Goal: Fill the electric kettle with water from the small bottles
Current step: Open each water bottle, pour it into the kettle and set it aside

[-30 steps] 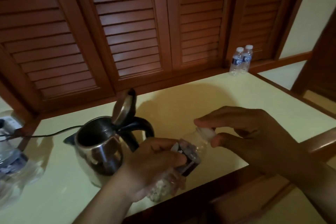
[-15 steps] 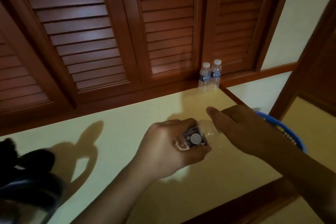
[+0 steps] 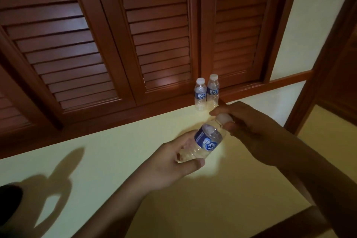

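Small clear blue-labelled plastic bottle (image 3: 207, 142) tilted, neck pointing up-right; left hand (image 3: 173, 162) fingers wrap body, right hand (image 3: 251, 127) fingers pinch white cap (image 3: 224, 118).

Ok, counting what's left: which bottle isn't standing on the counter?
The tilted bottle gripped by the left hand, right hand on its cap; the other two bottles stand by the shutters.

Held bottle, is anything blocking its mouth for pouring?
Yes: the white cap sits on the mouth of the bottle, pinched by the right hand, while the left hand holds the body. It must come off first.
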Demonstrator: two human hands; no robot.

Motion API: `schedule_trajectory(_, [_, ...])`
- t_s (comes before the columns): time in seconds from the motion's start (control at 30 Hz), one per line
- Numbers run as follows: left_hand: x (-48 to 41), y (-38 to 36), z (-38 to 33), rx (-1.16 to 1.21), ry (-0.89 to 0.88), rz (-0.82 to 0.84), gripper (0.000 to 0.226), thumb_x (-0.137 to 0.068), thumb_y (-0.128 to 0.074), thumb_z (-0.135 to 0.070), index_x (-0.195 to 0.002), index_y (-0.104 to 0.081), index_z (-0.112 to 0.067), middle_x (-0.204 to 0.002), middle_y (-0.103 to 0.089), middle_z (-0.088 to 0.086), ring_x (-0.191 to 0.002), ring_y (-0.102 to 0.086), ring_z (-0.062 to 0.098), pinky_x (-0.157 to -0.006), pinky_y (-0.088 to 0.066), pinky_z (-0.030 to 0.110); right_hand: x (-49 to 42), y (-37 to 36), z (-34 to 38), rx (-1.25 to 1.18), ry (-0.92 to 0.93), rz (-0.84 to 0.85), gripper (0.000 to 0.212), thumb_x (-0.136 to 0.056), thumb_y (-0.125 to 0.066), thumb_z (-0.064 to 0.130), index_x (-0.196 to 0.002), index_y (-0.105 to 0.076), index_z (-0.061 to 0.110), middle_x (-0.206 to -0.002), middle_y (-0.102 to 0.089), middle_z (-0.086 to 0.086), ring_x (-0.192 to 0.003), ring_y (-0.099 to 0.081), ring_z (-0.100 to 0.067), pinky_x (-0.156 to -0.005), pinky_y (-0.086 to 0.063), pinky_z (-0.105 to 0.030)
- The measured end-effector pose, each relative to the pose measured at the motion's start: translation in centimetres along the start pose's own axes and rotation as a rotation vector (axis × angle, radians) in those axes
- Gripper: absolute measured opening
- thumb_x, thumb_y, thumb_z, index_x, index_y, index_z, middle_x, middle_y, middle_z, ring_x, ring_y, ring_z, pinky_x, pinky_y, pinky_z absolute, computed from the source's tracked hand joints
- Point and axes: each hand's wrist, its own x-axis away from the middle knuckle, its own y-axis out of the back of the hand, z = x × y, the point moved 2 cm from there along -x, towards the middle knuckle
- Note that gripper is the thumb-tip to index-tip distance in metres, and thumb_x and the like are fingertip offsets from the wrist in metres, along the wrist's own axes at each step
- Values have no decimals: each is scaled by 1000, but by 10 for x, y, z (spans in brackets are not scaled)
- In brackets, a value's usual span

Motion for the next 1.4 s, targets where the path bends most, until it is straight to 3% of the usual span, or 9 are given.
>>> schedule_trajectory(0.07, [-7,-5,4,3,6,2,55,-95,-77,-33,-139,-54,-58,-128,-71,-20,-106,-71,19,-89,-55,36,-3,2,-6,6,0,-32,34,-102,-45,35,-135,-54,30,-119,-54,28,-110,-55,3,-85,-45,-9])
schedule_trajectory(0.17, [-19,-15,10,-23,16,6,49,-87,-78,-49,-133,-61,-52,-125,-71,-16,-91,-67,41,-74,-48,37,-9,3,-11,-31,-21,-52,35,-102,-46,36,-135,-54,34,-123,-57,25,-115,-56,1,-89,-48,-12])
schedule_trajectory(0.3, [-41,-27,23,37,-9,-60,35,-87,-83,-35,-119,-71,-42,-111,-69,-16,-99,-66,12,-84,-52,35,-12,-6,-19,-100,-175,-162,36,-98,-46,45,-133,-52,41,-118,-60,23,-109,-57,8,-85,-45,-5])
schedule_trajectory(0.37, [-59,-31,37,74,16,-134,36,-87,-83,-31,-120,-71,-42,-111,-70,-11,-101,-67,12,-89,-54,33,-7,-20,-32,-198,-309,-233,41,-98,-46,49,-138,-49,40,-122,-60,22,-109,-57,11,-81,-45,-3])
schedule_trajectory(0.53, [-126,-45,63,108,106,-279,34,-86,-84,-28,-112,-68,-42,-103,-74,-19,-94,-70,8,-84,-55,23,26,-65,-74,53,-563,-81,49,-103,-35,54,-145,-44,29,-136,-47,17,-127,-42,1,-106,-29,-21])
schedule_trajectory(0.67, [-180,-60,60,56,82,-281,42,-92,-80,-20,-129,-61,-29,-115,-68,-17,-103,-63,2,-90,-48,13,41,-94,-119,305,-490,94,116,-81,19,78,-147,-47,9,-154,-45,-11,-147,-35,-24,-125,-15,-45])
schedule_trajectory(0.8, [-221,-72,64,-44,69,-301,47,-94,-77,-21,-138,-61,-20,-127,-72,-3,-109,-62,8,-94,-47,24,43,-101,-124,440,-441,131,114,-75,34,70,-159,-23,18,-167,-17,-3,-155,-6,-16,-120,11,-31])
schedule_trajectory(1.17, [-253,-80,85,-136,123,-330,38,-95,-74,-24,-131,-63,-17,-118,-74,2,-109,-70,21,-93,-53,30,33,-102,-126,450,-505,152,109,-71,28,71,-161,-14,23,-169,-8,4,-155,3,-13,-118,15,-30])
schedule_trajectory(1.4, [-226,-73,84,-81,162,-349,46,-94,-77,-32,-135,-61,-19,-118,-65,-12,-111,-63,8,-92,-48,24,35,-99,-121,410,-499,119,122,-64,37,75,-160,-19,25,-168,-13,5,-154,-2,-8,-115,18,-23])
